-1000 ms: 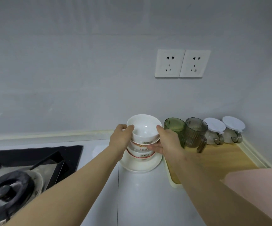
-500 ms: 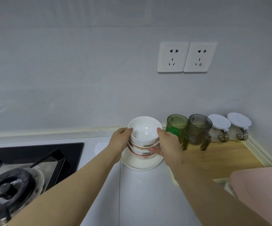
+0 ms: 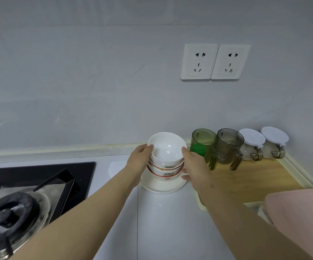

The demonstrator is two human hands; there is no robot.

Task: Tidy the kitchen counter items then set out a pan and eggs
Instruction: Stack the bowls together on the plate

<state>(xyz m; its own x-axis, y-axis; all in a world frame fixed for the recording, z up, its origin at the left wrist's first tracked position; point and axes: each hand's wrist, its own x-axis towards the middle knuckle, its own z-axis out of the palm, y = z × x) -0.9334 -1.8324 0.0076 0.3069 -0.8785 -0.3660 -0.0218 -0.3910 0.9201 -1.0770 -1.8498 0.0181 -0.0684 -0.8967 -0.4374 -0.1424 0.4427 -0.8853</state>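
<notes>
Bowls first, apparently. The person's got a stack of bowls (image 3: 166,163) on a white plate (image 3: 159,186) at the back of the table (image 3: 161,226), and both hands are clamped on it from opposite sides. The left hand (image 3: 140,159) has its thumb up at the rim of the top bowl (image 3: 167,148). The right hand (image 3: 195,164) sits lower, with fingertips tucked in by the bottom bowl. Makes sense to me: squeezing from two sides keeps the pile from sliding. The top bowl sits a bit crooked in the one under it, so I'd guess they're squaring it up or about to shift the lot. Can't tell if the stack is resting on the plate or just off it.

Right of the stack there's a green cup (image 3: 203,145), then a grey cup (image 3: 229,145) just beside it, then two white-lidded jars (image 3: 252,145). They're all lined up along the wall on a wooden board (image 3: 255,179), handles facing out, easy to grab. Left of the stack, well apart, is the gas hob (image 3: 20,203). No pan or eggs anywhere I can see, so I'd say this is the tidying half.
</notes>
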